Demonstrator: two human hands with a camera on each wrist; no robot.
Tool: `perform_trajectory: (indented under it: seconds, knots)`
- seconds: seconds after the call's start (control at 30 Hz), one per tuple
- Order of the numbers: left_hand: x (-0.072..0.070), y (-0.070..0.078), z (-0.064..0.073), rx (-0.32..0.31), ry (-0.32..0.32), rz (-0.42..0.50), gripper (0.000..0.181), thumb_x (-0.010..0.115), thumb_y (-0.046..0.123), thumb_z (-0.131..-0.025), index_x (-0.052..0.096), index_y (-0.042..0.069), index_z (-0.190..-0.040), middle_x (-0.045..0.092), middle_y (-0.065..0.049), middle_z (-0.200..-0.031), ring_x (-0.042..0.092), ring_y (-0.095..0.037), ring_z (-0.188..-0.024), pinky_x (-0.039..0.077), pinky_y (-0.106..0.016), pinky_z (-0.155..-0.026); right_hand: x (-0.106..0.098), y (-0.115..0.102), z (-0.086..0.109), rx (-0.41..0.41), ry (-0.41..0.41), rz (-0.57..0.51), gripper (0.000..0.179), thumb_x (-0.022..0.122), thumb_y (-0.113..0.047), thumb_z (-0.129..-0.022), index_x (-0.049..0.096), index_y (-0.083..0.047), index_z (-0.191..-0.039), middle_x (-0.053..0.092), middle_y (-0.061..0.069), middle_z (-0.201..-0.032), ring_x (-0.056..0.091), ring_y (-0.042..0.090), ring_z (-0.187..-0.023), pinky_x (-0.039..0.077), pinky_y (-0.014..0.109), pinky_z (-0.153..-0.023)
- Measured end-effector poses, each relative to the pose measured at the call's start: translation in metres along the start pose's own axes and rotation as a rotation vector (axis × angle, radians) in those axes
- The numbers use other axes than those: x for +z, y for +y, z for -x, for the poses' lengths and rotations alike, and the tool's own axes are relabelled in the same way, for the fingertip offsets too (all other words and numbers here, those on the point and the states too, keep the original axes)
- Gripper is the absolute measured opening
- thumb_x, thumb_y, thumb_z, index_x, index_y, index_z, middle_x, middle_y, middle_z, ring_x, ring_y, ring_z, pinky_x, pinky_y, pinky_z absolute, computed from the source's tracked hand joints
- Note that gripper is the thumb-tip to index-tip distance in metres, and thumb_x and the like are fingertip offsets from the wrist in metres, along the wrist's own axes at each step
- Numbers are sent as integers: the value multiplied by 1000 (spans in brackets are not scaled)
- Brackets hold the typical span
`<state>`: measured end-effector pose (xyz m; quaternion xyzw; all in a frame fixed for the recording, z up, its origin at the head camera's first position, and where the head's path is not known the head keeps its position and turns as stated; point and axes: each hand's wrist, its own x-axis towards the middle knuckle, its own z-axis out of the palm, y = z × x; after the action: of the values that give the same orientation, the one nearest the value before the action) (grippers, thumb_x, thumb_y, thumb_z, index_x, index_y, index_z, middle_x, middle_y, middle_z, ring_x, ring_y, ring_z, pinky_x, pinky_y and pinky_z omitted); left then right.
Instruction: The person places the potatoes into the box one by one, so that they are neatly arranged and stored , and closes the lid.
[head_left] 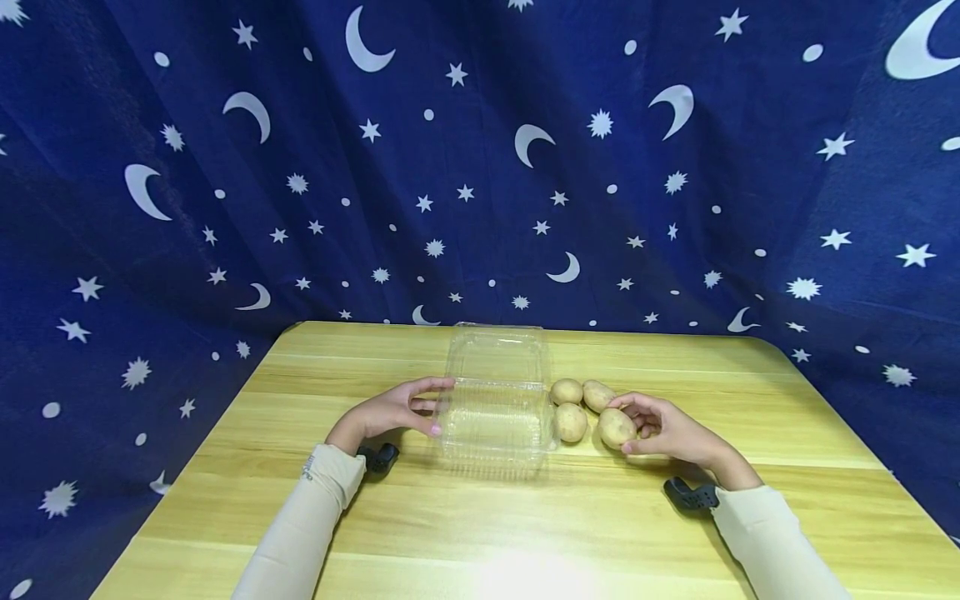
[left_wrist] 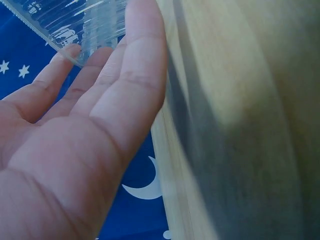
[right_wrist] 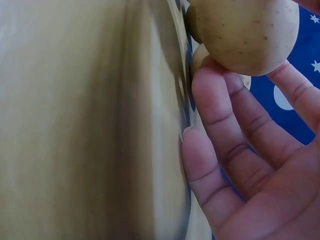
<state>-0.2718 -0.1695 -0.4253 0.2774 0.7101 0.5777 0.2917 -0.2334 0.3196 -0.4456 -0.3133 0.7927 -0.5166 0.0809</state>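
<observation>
A clear plastic clamshell container [head_left: 493, 425] lies on the table with its lid [head_left: 497, 354] folded back toward the curtain. My left hand [head_left: 397, 408] is at the container's left side, thumb and fingers spread apart along it. In the left wrist view, extended fingers [left_wrist: 142, 55] reach the ridged plastic wall. My right hand [head_left: 671, 429] pinches a pale potato [head_left: 617, 428] between thumb and fingertips, and the left wall of that potato faces the container. Three more potatoes, one at the front [head_left: 571, 422], one behind it [head_left: 566, 392] and one farther right [head_left: 597, 396], sit close beside the container.
The wooden table [head_left: 525, 525] has its far edge against a dark blue curtain [head_left: 480, 183] with moons and stars. Black wrist cameras, on the left wrist [head_left: 380, 459] and the right wrist [head_left: 690, 495], hang just above the tabletop.
</observation>
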Motion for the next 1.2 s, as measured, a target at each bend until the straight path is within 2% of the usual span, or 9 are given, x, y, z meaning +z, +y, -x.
perform_trajectory:
  seconds: [0.17, 0.5, 0.67, 0.93, 1.2]
  knots:
    - [0, -2, -1, 15, 11, -9, 100, 85, 15, -92, 24, -8, -167, 21, -30, -174, 32, -52, -156, 41, -56, -123, 0, -3, 0, 3, 14, 3, 47, 77, 8, -92, 57, 13, -134, 68, 6, -110, 65, 12, -92, 58, 26, -72]
    - [0, -4, -3, 2, 60, -23, 101, 88, 12, -89, 26, -6, -167, 25, -27, -174, 31, -49, -158, 38, -58, -125, 1, -6, -1, -1, 33, -6, 48, 78, 10, -92, 56, 15, -135, 68, 0, -111, 65, 11, -90, 59, 24, -72]
    - [0, -5, -4, 3, 59, 2, 106, 90, 13, -88, 24, -5, -168, 22, -26, -176, 29, -49, -159, 42, -55, -123, 2, -9, -3, -15, 41, 12, 49, 79, 10, -91, 57, 13, -135, 67, 3, -112, 64, 11, -89, 58, 23, -73]
    - [-1, -6, -3, -9, 72, -6, 110, 91, 16, -88, 21, -1, -170, 18, -23, -178, 31, -50, -158, 37, -62, -124, 5, -13, -8, -14, 51, 18, 51, 80, 9, -90, 57, 14, -135, 66, 4, -114, 64, 11, -87, 58, 23, -74]
    - [-1, -5, -6, 2, 69, -14, 110, 89, 11, -88, 18, -1, -171, 16, -21, -178, 32, -49, -157, 33, -63, -126, 10, -17, -15, -20, 74, 17, 52, 81, 9, -90, 58, 14, -136, 66, 3, -118, 65, 10, -92, 59, 23, -75]
